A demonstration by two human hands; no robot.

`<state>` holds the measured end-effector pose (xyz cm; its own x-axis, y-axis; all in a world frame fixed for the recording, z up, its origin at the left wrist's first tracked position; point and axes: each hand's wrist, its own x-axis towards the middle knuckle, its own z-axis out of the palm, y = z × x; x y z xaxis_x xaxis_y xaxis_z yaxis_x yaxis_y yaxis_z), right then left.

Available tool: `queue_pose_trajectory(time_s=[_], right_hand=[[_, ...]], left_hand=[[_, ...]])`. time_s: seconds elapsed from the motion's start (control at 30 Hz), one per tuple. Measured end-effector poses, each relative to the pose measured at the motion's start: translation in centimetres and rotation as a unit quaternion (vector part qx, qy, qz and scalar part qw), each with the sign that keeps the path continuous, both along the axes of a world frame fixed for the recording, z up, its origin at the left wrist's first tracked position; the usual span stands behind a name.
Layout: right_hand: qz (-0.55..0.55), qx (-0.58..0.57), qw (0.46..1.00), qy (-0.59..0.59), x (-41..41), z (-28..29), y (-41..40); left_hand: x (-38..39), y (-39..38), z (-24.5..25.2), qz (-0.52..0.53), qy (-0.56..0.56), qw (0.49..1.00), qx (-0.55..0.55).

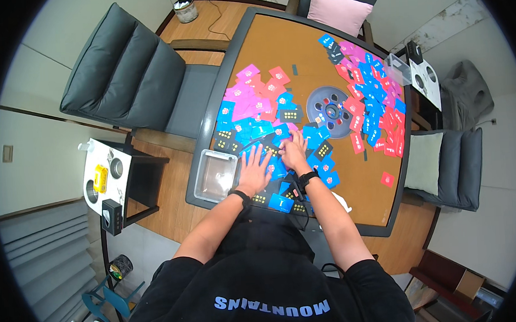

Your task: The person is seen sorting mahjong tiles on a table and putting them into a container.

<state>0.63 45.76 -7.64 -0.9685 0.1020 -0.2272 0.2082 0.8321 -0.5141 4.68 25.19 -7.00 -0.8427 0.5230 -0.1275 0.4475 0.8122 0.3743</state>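
Observation:
My left hand [254, 171] lies spread, palm down, on blue and black cards near the table's front edge. Just right of it, my right hand [293, 151] rests over the cards with its fingers bent; whether a card is gripped cannot be told. Loose pink cards [240, 93], red cards [273, 89] and blue cards [224, 112] overlap beyond my hands. A black card with yellow marks [290, 116] lies by the round dark centre disc [317, 120]. Another spread of blue cards [370, 87] and red cards [390, 132] covers the table's right part.
A clear plastic box [215, 175] stands at the table's front left, another clear box [397, 69] at its far right edge. A lone red card [387, 179] lies at the right. A black cable [306, 223] hangs at the front edge. Grey chairs [124, 72] surround the table.

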Motion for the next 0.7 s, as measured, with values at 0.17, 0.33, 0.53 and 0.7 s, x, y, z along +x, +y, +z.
queue_pose_trajectory(time_s=[0.17, 0.33, 0.53, 0.7], right_hand=[[0.013, 0.002, 1.000, -0.008, 1.5, 0.3, 0.0], [0.026, 0.021, 0.999, 0.005, 3.1, 0.5, 0.2], [-0.025, 0.024, 0.999, -0.023, 4.3, 1.7, 1.6], [-0.065, 0.120, 0.991, 0.006, 3.4, 1.6, 1.8]], left_hand=[[0.6, -0.1, -0.7, 0.014, -0.004, 0.999, -0.029], [2.0, -0.6, -0.8, -0.004, 0.018, 0.999, -0.026], [1.9, -2.2, -1.0, -0.065, 0.012, 0.998, -0.008], [2.0, -2.7, -0.2, -0.121, 0.010, 0.992, -0.026]])
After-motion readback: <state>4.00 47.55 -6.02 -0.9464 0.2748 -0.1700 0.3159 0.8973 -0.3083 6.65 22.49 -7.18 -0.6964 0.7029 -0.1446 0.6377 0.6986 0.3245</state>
